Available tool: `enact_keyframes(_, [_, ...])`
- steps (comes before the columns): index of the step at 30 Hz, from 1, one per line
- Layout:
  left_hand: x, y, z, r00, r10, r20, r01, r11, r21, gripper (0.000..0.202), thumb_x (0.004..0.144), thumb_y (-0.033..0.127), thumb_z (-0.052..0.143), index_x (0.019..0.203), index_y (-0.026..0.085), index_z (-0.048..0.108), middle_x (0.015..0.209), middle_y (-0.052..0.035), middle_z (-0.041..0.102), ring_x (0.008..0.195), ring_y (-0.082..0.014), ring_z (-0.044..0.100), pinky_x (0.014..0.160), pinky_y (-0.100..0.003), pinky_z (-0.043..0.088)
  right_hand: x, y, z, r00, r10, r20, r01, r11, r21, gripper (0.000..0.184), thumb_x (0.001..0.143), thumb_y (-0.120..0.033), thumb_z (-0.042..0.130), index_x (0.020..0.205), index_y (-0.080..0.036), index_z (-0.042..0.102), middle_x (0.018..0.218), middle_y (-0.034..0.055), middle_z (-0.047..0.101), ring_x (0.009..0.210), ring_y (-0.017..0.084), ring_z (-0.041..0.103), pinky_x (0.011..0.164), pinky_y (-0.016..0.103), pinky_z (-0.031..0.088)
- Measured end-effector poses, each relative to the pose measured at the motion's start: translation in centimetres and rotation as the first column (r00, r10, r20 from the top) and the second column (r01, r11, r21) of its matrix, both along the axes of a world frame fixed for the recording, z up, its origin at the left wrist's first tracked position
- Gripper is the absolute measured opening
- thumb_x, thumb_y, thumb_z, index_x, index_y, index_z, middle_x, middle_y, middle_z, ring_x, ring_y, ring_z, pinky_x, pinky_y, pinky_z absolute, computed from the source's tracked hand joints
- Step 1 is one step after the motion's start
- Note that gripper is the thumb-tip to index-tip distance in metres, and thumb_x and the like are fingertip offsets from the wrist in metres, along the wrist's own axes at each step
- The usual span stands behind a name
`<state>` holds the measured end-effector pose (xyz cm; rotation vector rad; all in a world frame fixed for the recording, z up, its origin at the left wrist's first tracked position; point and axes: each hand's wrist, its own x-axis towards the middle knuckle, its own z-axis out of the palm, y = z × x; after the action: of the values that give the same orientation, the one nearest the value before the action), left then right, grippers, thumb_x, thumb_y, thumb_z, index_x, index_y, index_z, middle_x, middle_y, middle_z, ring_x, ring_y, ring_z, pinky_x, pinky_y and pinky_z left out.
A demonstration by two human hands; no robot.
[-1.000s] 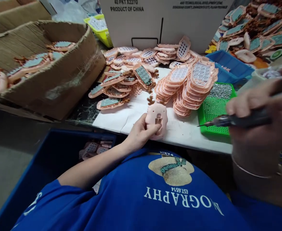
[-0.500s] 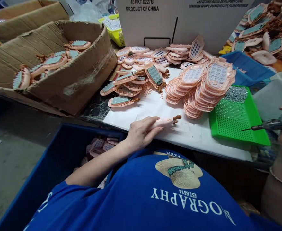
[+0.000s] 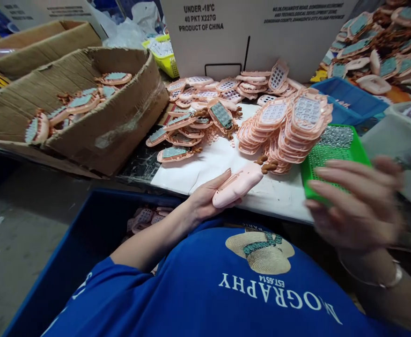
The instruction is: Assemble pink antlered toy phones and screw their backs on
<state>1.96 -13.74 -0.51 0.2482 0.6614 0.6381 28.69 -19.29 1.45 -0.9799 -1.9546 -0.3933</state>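
In the left hand (image 3: 205,200), gripped seemingly for steadiness, lies an antlered toy casing (image 3: 239,186). The right hand (image 3: 360,206) hangs open.

White carton (image 3: 279,44) behind the tabletop (image 3: 194,172): left block "UNDER -18°C / 40 PKT X227G / PRODUCT OF CHINA", right block small address, legible bits "ROAD", "AND TECHNOLOGICAL DEVELOPMENT ZONE", "DONGSHAN COUNTY", "FUJIAN PROVINCE". Blue shirt (image 3: 191,290), upside down in view: "PARIS" (dim), "EST.6514", and big white "OGRAPHY" with a distorted letter before it; white lettering on the left sleeve (image 3: 102,290) is cut off, unreadable. Back-left box (image 3: 35,14) has dark print, too blurry to read.
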Motion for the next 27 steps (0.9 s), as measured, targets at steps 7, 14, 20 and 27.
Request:
enact_keyframes(7, [0.9, -0.4, -1.0, 0.999, 0.008, 0.05, -0.005, 0.998, -0.055, 0.033, 0.101, 0.034, 0.048, 0.094, 0.011, 0.069, 0.074, -0.0071, 0.071, 0.053, -0.0115, 0.065, 0.048, -0.017, 0.052, -7.0, 3.1, -0.8, 0.955, 0.215, 0.205, -0.218, 0.976, -0.012, 0.029, 0.093, -0.036, 0.068, 0.119, -0.025, 0.067, 0.115, 0.0059, 0.076, 0.116, 0.028, 0.067, 0.117, 0.056, 0.032])
enact_keyframes(14, [0.9, -1.1, -0.4, 0.991, -0.096, -0.096, 0.101, 0.994, 0.049, 0.026, 0.099, 0.025, 0.051, 0.084, 0.011, 0.066, 0.057, -0.0011, 0.059, 0.039, -0.007, 0.053, 0.032, -0.012, 0.037, -6.6, 3.6, -1.0, 0.927, 0.369, 0.072, -0.348, 0.914, -0.208, 0.019, 0.096, -0.033, 0.065, 0.109, -0.02, 0.068, 0.098, 0.0049, 0.076, 0.093, 0.019, 0.07, 0.108, 0.047, 0.043])
enact_keyframes(20, [1.4, -1.3, -0.6, 0.986, -0.128, -0.106, 0.132, 0.991, 0.03, 0.022, 0.098, 0.02, 0.05, 0.085, 0.011, 0.065, 0.057, 0.0004, 0.056, 0.038, -0.0054, 0.048, 0.031, -0.012, 0.033, -6.7, 3.4, -0.8, 0.924, 0.382, 0.024, -0.369, 0.906, -0.207, 0.012, 0.091, -0.025, 0.07, 0.1, -0.018, 0.07, 0.091, 0.0049, 0.076, 0.083, 0.02, 0.068, 0.105, 0.048, 0.046])
enact_keyframes(27, [0.0, -1.5, -0.4, 0.919, 0.087, -0.384, 0.133, 0.85, 0.51, 0.028, 0.091, 0.041, 0.063, 0.099, 0.014, 0.066, 0.073, -0.0003, 0.065, 0.054, -0.008, 0.055, 0.048, -0.017, 0.042, -5.6, 2.6, -0.2, 0.952, 0.3, -0.067, -0.307, 0.934, -0.184, 0.035, 0.094, -0.039, 0.066, 0.125, -0.023, 0.064, 0.12, 0.0111, 0.069, 0.115, 0.029, 0.064, 0.112, 0.057, 0.039])
